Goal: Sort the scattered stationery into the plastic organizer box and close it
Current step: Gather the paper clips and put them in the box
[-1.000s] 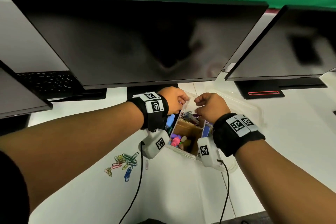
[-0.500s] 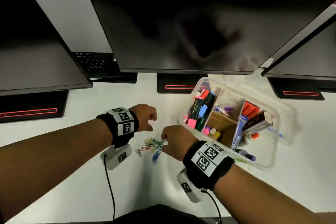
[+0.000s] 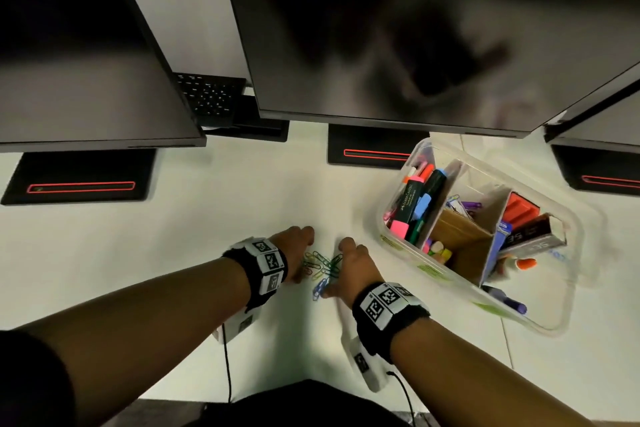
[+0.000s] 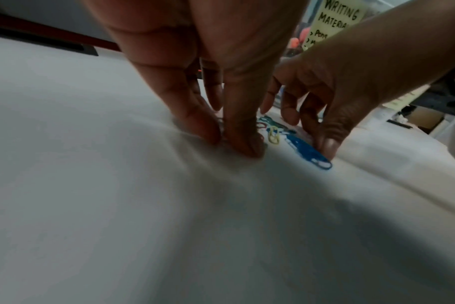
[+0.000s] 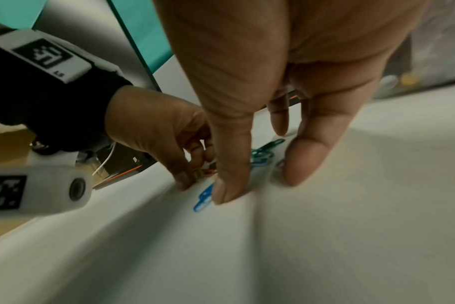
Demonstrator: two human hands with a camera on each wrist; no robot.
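A small pile of coloured paper clips (image 3: 322, 267) lies on the white desk (image 3: 207, 236), left of the clear plastic organizer box (image 3: 382, 218). The box stands open, with highlighters, erasers, clips and small cartons in its compartments. My left hand (image 3: 300, 255) is at the pile's left edge. In the left wrist view its thumb and fingertips (image 4: 237, 144) meet on the desk, pinching at the paper clips (image 4: 273, 134). My right hand (image 5: 262, 181) stands over the pile's right side with straight, spread fingers. Its thumb tip is beside a blue clip (image 5: 203, 199), holding nothing.
Dark monitors (image 3: 381, 28) overhang the back of the desk, their black bases (image 3: 79, 177) with red lines standing behind the hands. A keyboard (image 3: 207, 97) sits back left. Cables run from both wrist cameras toward the desk's front edge. A "writing materials" label (image 4: 335, 18) shows on the box.
Both hands left the box and moved left and down onto the paper clip pile. They now bracket it with fingertips on the desk. The head view swung left.
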